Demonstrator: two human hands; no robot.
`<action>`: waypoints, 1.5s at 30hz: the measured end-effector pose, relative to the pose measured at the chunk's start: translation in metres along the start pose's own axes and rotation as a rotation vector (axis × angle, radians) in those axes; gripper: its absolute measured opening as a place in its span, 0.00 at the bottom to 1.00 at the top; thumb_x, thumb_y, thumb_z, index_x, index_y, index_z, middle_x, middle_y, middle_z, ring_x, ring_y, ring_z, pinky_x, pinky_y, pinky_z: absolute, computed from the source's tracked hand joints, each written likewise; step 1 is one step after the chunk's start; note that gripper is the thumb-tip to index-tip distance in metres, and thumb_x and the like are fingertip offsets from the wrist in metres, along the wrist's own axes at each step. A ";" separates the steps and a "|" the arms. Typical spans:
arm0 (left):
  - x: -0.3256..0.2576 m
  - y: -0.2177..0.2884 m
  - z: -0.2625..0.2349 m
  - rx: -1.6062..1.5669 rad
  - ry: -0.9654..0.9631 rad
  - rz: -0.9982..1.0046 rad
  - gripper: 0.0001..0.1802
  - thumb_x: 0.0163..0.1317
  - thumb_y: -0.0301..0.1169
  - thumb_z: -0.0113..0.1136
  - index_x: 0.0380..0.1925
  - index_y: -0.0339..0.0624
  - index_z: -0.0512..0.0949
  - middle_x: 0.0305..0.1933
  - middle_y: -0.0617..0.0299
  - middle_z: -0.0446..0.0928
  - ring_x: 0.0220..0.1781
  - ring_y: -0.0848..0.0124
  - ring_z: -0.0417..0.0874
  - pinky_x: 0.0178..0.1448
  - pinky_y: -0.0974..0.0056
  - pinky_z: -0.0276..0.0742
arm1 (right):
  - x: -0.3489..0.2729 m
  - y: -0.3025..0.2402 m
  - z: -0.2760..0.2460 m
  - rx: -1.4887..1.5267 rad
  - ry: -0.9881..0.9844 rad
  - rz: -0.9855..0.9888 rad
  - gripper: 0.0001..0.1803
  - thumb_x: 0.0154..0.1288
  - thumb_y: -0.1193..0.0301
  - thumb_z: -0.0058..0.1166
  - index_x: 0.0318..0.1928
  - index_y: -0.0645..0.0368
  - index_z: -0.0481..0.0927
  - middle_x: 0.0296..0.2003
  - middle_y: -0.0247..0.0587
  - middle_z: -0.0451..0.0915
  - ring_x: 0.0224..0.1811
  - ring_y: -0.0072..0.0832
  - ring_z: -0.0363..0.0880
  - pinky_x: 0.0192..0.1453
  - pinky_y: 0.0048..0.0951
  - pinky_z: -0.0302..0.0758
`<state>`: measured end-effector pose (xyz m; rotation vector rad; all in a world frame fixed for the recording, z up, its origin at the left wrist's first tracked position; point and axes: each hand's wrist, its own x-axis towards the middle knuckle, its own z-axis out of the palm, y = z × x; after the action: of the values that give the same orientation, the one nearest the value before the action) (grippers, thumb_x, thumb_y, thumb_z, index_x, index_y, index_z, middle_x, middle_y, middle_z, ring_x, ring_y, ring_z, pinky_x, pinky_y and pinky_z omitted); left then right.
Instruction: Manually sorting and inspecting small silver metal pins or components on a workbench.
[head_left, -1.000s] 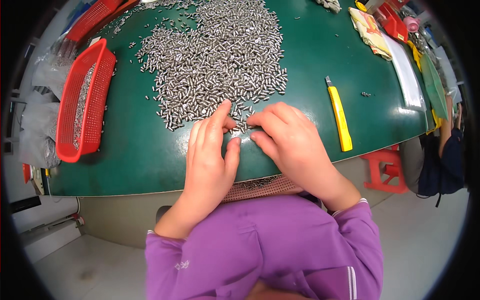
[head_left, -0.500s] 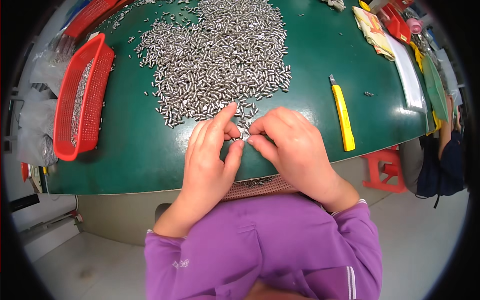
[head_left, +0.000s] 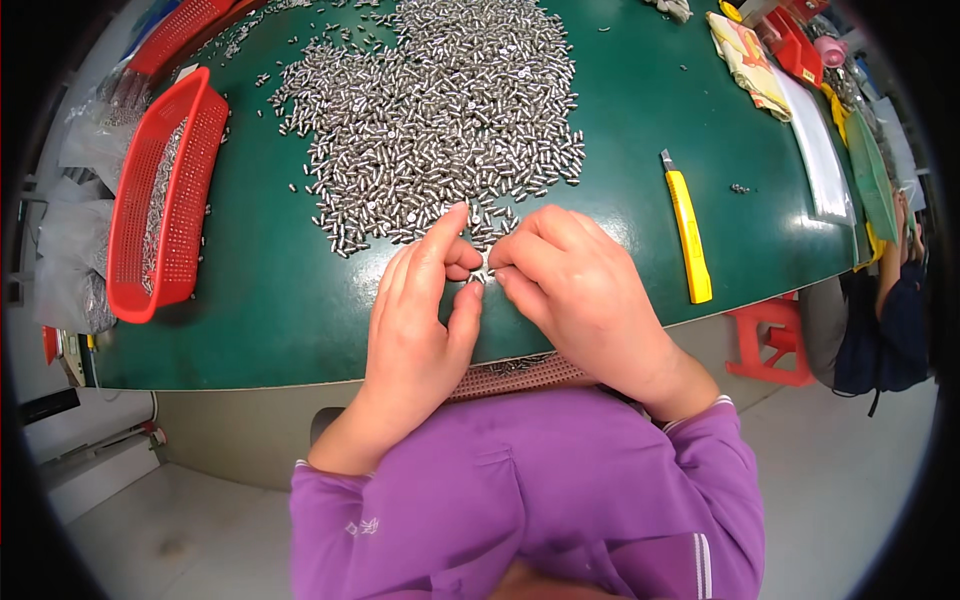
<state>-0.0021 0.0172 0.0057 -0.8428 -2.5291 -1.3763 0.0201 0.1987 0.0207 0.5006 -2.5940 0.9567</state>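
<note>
A big heap of small silver metal pins (head_left: 440, 110) is spread over the green table (head_left: 270, 300). My left hand (head_left: 415, 320) and my right hand (head_left: 580, 290) meet at the heap's near edge, fingertips together around a small metal pin (head_left: 480, 277). The left index finger points up at the heap. Under my wrists, at the table's near edge, a reddish perforated tray (head_left: 520, 375) with some pins shows partly.
A red mesh basket (head_left: 160, 200) holding pins lies at the left, with grey plastic bags beside it. A yellow utility knife (head_left: 688, 228) lies to the right. Cloth, red boxes and clear sheets crowd the far right. Another person sits at the right edge, near a red stool (head_left: 770, 340).
Both hands have stayed pressed together at the heap's near edge, fingers shifting slightly around a pin. The view has drifted a little.
</note>
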 end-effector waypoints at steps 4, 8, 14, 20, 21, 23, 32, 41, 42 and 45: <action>0.001 -0.001 -0.001 0.019 -0.014 0.027 0.37 0.54 0.12 0.63 0.67 0.37 0.70 0.40 0.59 0.79 0.44 0.63 0.80 0.52 0.59 0.76 | -0.002 0.002 -0.001 0.029 -0.008 -0.011 0.07 0.57 0.78 0.61 0.37 0.58 0.78 0.35 0.41 0.73 0.38 0.41 0.75 0.41 0.40 0.75; 0.001 -0.003 0.000 0.023 -0.016 0.043 0.35 0.54 0.12 0.63 0.65 0.37 0.71 0.38 0.59 0.78 0.42 0.62 0.79 0.50 0.59 0.76 | -0.003 0.001 -0.002 0.024 -0.015 -0.003 0.08 0.58 0.78 0.61 0.37 0.58 0.78 0.35 0.41 0.73 0.38 0.41 0.75 0.41 0.40 0.75; 0.000 -0.001 0.000 0.030 -0.018 0.032 0.35 0.53 0.13 0.64 0.65 0.37 0.72 0.37 0.60 0.77 0.41 0.62 0.78 0.49 0.59 0.76 | -0.006 0.000 -0.002 0.062 -0.001 -0.008 0.09 0.57 0.79 0.62 0.39 0.58 0.79 0.36 0.42 0.74 0.39 0.42 0.76 0.43 0.40 0.75; 0.001 -0.002 -0.001 0.006 -0.036 0.045 0.37 0.52 0.13 0.64 0.66 0.38 0.71 0.37 0.60 0.77 0.41 0.62 0.78 0.49 0.59 0.76 | -0.007 0.001 -0.002 0.063 0.006 -0.010 0.10 0.57 0.79 0.62 0.40 0.59 0.79 0.37 0.42 0.75 0.40 0.42 0.77 0.44 0.40 0.76; 0.001 -0.002 -0.001 0.000 -0.041 0.050 0.38 0.51 0.13 0.64 0.66 0.38 0.71 0.38 0.60 0.77 0.41 0.62 0.78 0.49 0.58 0.76 | -0.007 0.001 -0.002 0.070 0.000 -0.004 0.10 0.57 0.79 0.63 0.40 0.59 0.79 0.37 0.42 0.75 0.40 0.43 0.77 0.44 0.41 0.76; 0.001 -0.002 -0.002 -0.004 -0.046 0.050 0.38 0.51 0.12 0.63 0.66 0.37 0.70 0.38 0.60 0.78 0.41 0.62 0.78 0.49 0.59 0.76 | -0.007 0.000 -0.003 0.079 -0.007 0.002 0.11 0.56 0.79 0.63 0.41 0.59 0.79 0.37 0.43 0.75 0.41 0.43 0.77 0.44 0.41 0.76; -0.001 -0.001 -0.001 -0.025 -0.025 0.011 0.44 0.51 0.09 0.58 0.72 0.37 0.64 0.42 0.57 0.78 0.42 0.64 0.79 0.49 0.60 0.78 | -0.005 -0.002 -0.001 0.083 -0.026 0.000 0.11 0.56 0.80 0.63 0.39 0.59 0.78 0.37 0.43 0.74 0.40 0.44 0.75 0.44 0.41 0.75; 0.000 0.001 0.002 -0.063 0.008 -0.024 0.45 0.53 0.07 0.55 0.75 0.36 0.60 0.47 0.54 0.78 0.43 0.65 0.80 0.50 0.61 0.80 | -0.003 -0.004 0.001 0.092 -0.006 -0.027 0.10 0.56 0.80 0.62 0.39 0.59 0.78 0.36 0.43 0.74 0.39 0.43 0.76 0.44 0.41 0.75; 0.001 0.000 0.003 -0.053 0.018 -0.021 0.45 0.54 0.07 0.55 0.75 0.36 0.60 0.48 0.54 0.78 0.43 0.65 0.80 0.51 0.61 0.80 | -0.004 -0.003 0.001 0.089 -0.001 -0.029 0.10 0.56 0.80 0.62 0.38 0.59 0.79 0.36 0.43 0.74 0.39 0.43 0.76 0.44 0.40 0.76; 0.001 -0.001 0.003 0.003 0.034 0.010 0.44 0.55 0.07 0.55 0.74 0.36 0.61 0.47 0.54 0.78 0.43 0.63 0.80 0.51 0.60 0.79 | -0.004 -0.002 0.002 0.090 0.005 -0.035 0.10 0.56 0.80 0.62 0.38 0.59 0.79 0.36 0.43 0.74 0.39 0.42 0.76 0.44 0.40 0.76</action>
<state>-0.0028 0.0198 0.0036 -0.8238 -2.4980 -1.3713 0.0240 0.1963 0.0189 0.5647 -2.5378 1.0654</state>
